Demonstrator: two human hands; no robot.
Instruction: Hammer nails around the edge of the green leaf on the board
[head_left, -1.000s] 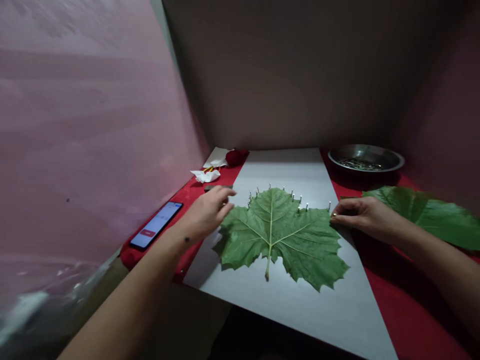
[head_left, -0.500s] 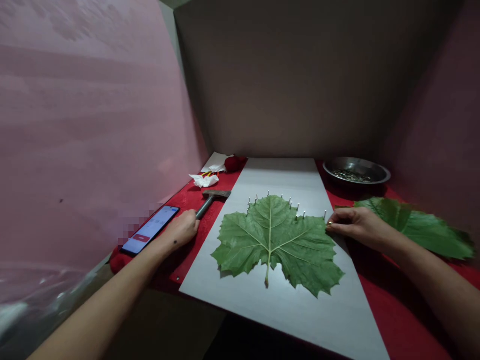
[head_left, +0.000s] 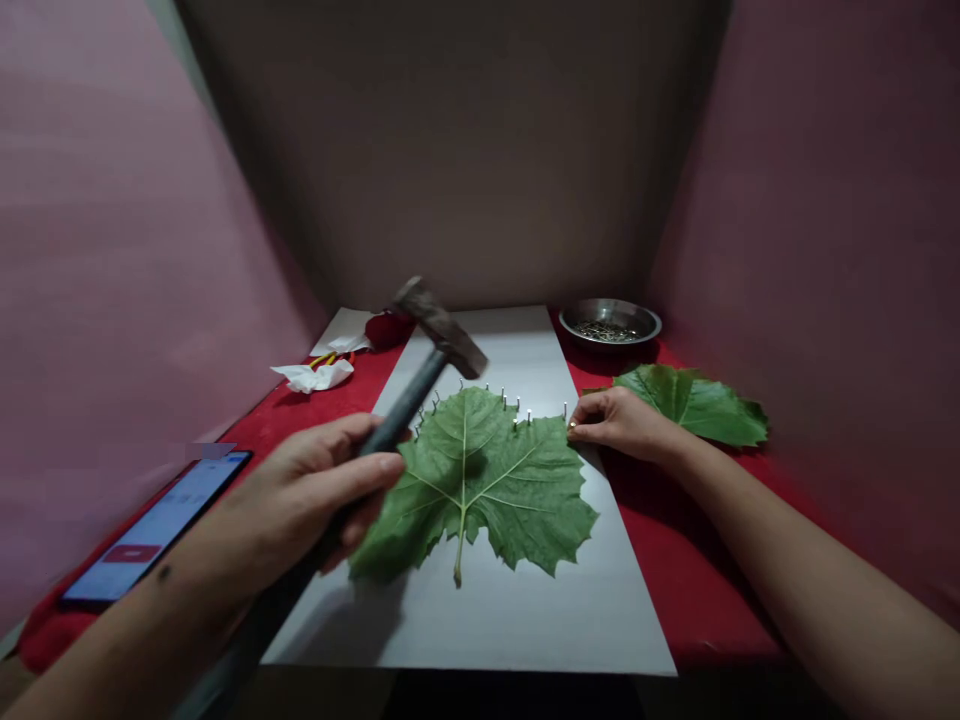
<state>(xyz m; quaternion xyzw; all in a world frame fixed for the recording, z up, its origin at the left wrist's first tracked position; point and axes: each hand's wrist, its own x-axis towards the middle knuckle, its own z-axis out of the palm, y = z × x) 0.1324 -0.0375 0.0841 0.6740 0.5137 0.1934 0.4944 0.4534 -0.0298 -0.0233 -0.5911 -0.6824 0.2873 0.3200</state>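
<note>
My left hand (head_left: 322, 495) is wrapped round the dark handle of a hammer (head_left: 442, 330), held raised over the left part of a large green leaf (head_left: 495, 470). The leaf lies flat on a white board (head_left: 525, 620), its stem pointing towards me. Several nails (head_left: 517, 403) stand upright along the leaf's far edge. At the leaf's right edge, my right hand (head_left: 615, 422) pinches a small nail (head_left: 572, 428), of which only the brassy head shows between thumb and finger.
A metal bowl (head_left: 611, 325) of nails stands at the back right, with another leaf (head_left: 697, 400) nearer on the red cloth (head_left: 675, 560). To the left lie a phone (head_left: 161, 525), crumpled tissue (head_left: 315, 376), a yellow-handled tool (head_left: 324, 358) and a red ball-like thing (head_left: 386, 330).
My left hand has lifted the hammer off the red cloth and brought it over the leaf. My right hand stays pinched on the nail at the leaf's edge. The view has swung right.
</note>
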